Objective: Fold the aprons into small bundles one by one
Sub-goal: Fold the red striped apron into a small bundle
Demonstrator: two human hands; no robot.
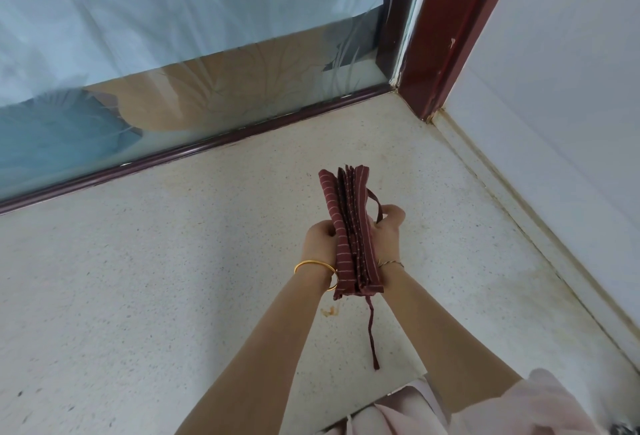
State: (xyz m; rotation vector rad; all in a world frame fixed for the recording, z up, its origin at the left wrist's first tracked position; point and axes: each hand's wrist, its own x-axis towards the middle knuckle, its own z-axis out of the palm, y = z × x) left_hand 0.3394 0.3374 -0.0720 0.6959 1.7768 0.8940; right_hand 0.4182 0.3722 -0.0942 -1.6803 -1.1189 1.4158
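apron: folded striped bundle, frame centre | left hand, right hand: pressed on its sides | tie strap: hangs below, seemingly clear of the floor

Matt striped cloth apron — speckled, matt stone-like floor — glossy frosted glass door, shiny gold-coloured bangle.
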